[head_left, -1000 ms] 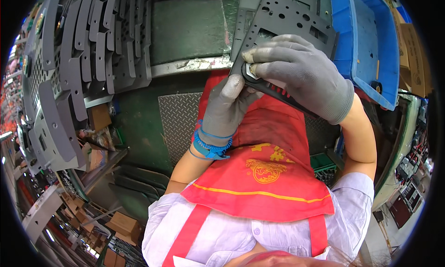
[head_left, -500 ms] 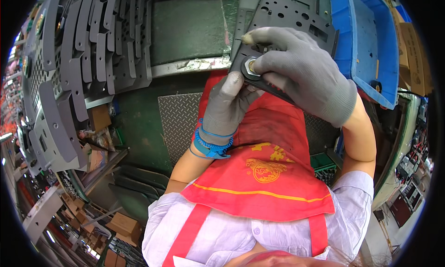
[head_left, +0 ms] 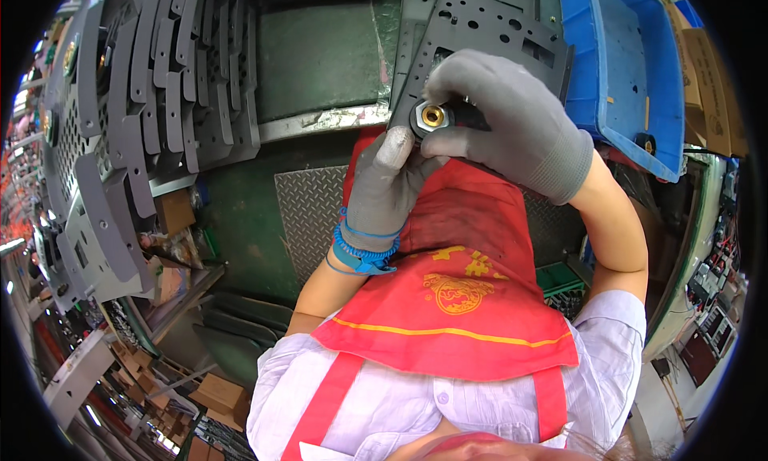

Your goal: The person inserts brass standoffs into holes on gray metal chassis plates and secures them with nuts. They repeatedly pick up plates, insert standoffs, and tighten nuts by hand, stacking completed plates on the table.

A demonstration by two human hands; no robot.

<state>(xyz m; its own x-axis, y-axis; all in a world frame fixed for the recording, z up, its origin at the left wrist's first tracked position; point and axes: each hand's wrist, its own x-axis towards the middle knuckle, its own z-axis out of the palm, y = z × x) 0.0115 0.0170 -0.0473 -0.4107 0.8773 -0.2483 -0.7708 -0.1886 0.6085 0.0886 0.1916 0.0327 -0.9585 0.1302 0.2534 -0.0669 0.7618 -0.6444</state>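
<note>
A dark grey metal panel with round and square holes lies at the top centre, its near end jutting over the bench edge. In that end sits a round fitting with a silver hex nut and a brass-coloured centre. My left hand, in a grey glove, grips the panel's near corner, thumb on top and fingers partly hidden beneath. My gloved right hand curls around the nut, thumb at its near side and index finger at its far side.
Several dark grey bent metal panels stand in a row at the left. At the right is a blue plastic bin with a small black round part in it, beside brown cardboard. The metal bench edge runs below the green bench top.
My right hand has shifted left and turned, its fingers now around the nut, and more of the brass centre shows. The panel and my left hand have moved slightly left.
</note>
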